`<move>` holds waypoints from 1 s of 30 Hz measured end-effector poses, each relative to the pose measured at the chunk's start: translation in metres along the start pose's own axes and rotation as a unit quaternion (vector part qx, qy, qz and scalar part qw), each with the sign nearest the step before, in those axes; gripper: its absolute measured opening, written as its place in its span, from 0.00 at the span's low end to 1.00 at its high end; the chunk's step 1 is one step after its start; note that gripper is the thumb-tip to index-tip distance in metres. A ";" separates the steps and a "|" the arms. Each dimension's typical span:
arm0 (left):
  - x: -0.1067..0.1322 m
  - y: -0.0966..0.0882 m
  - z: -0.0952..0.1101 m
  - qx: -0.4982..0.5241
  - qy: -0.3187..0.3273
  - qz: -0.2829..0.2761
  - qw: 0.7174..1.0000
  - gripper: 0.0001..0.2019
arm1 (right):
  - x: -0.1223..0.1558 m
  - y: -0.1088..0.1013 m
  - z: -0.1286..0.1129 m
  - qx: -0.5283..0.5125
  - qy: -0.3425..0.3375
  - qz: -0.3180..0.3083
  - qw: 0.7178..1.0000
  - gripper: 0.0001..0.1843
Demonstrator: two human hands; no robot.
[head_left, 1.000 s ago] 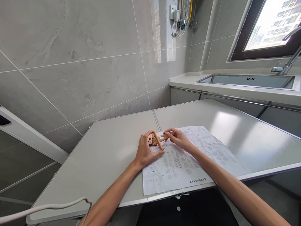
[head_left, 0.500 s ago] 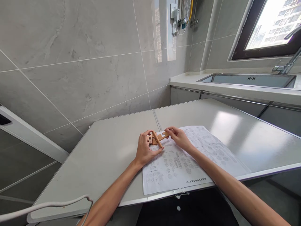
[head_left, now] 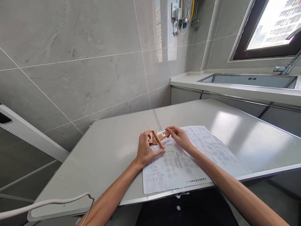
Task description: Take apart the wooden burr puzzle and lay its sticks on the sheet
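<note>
My left hand point(head_left: 145, 150) is closed around a small set of interlocking wooden puzzle pieces point(head_left: 154, 141). A slim wooden bar point(head_left: 158, 140) slants across its front, spanned between my thumb and forefinger. From the right side of the set a notched wooden piece point(head_left: 162, 136) sticks out, and the fingertips of my right hand point(head_left: 179, 138) pinch its far end. Below both hands lies a printed sheet point(head_left: 169, 182) covered with diagrams of block shapes. My fingers hide part of the puzzle, so how the inner pieces fit cannot be made out.
The sheet rests on a light grey folding table point(head_left: 113, 150) with a seam at its middle. Tiled wall point(head_left: 94, 78) rises behind. A counter with a sink point(head_left: 249, 81) and faucet point(head_left: 285, 67) stands at the right. A white cable point(head_left: 58, 202) crosses the lower left.
Both hands and the wooden pieces have shifted very slightly to the right. The grip of each hand looks the same.
</note>
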State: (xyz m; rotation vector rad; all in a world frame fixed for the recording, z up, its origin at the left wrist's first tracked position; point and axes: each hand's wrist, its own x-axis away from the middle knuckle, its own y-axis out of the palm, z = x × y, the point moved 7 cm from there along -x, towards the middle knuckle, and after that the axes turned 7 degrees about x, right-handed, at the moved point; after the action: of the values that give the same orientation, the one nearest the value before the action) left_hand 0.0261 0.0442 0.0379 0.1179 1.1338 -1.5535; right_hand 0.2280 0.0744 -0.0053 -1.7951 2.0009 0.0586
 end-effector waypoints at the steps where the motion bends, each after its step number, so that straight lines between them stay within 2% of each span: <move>1: 0.000 0.000 0.000 0.000 0.001 0.000 1.000 0.43 | 0.000 0.000 0.000 0.000 0.000 0.002 1.000 0.25; 7: -0.004 -0.003 0.001 0.003 0.023 -0.019 1.000 0.44 | 0.001 0.002 -0.004 -0.003 -0.005 -0.004 1.000 0.24; 14: -0.003 -0.005 0.001 -0.013 0.022 0.004 1.000 0.45 | 0.002 0.002 -0.003 -0.012 0.001 0.010 1.000 0.24; 21: -0.003 -0.004 0.001 -0.005 0.028 -0.018 0.999 0.44 | 0.002 0.003 0.001 -0.017 0.004 0.000 1.000 0.23; 27: -0.002 -0.004 0.000 -0.020 0.009 0.016 1.000 0.43 | 0.002 0.003 0.000 -0.026 0.011 0.015 0.999 0.25; 30: -0.002 -0.003 -0.001 -0.013 0.011 0.008 1.000 0.43 | 0.002 0.003 0.001 -0.023 0.011 0.018 1.000 0.26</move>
State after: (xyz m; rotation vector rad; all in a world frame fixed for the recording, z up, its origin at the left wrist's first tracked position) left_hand 0.0238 0.0459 0.0406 0.1256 1.1674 -1.5261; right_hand 0.2257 0.0734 -0.0077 -1.7945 2.0633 0.0966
